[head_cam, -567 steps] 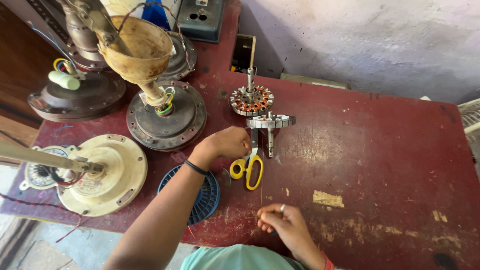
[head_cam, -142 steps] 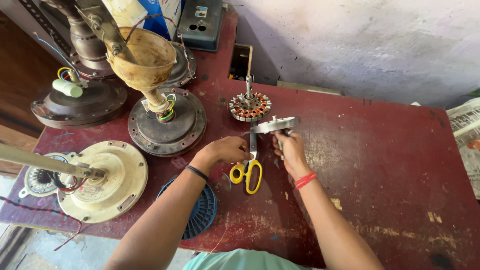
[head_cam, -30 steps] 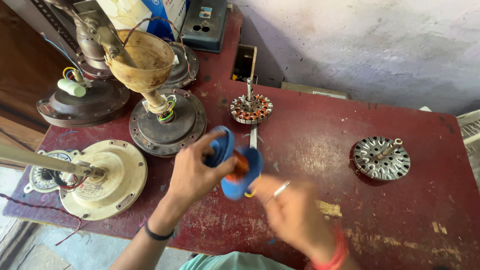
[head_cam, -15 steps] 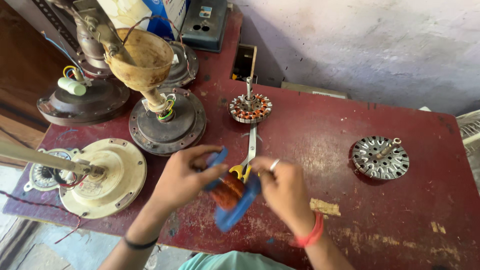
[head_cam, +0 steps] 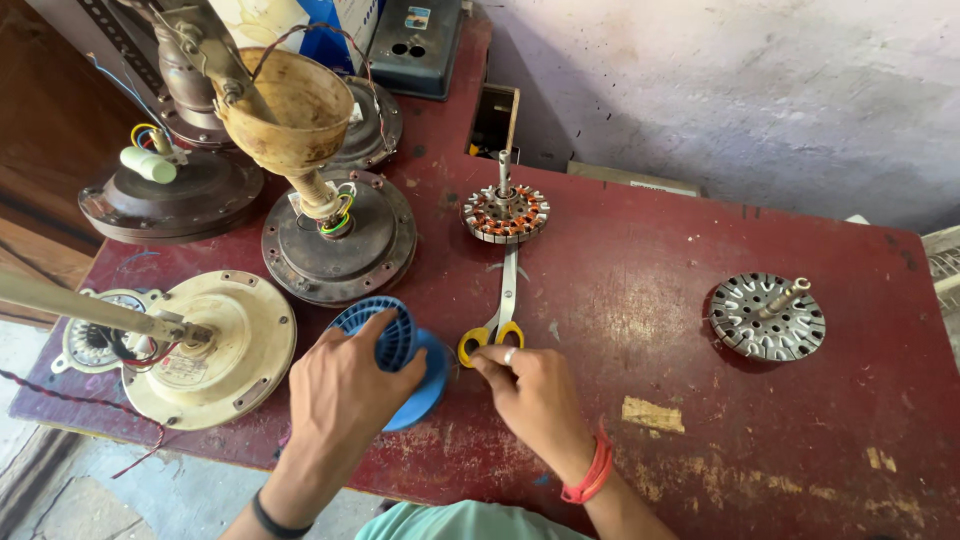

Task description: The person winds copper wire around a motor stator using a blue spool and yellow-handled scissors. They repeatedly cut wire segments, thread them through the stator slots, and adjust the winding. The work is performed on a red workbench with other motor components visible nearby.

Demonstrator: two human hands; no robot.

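My left hand (head_cam: 350,390) grips a blue plastic spool (head_cam: 405,352) that lies tilted on the red table (head_cam: 640,250), near its front edge. My right hand (head_cam: 535,395) rests just right of the spool, fingertips pinched together beside the yellow handles of a pair of scissors (head_cam: 505,300). Whether a thin wire sits in that pinch is too fine to see. The scissor blades point away towards a stator with copper windings (head_cam: 505,212) standing on its shaft.
A silver perforated rotor disc (head_cam: 768,315) lies at the right. Several ceiling fan motors crowd the left: a cream one (head_cam: 215,345), a dark one with a brown cup (head_cam: 340,235) and another dark one (head_cam: 165,190). A grey box (head_cam: 415,45) stands at the back.
The blue spool, held up in both hands a second ago, has come down to the table. My right hand has let go of it and moved beside the scissor handles.
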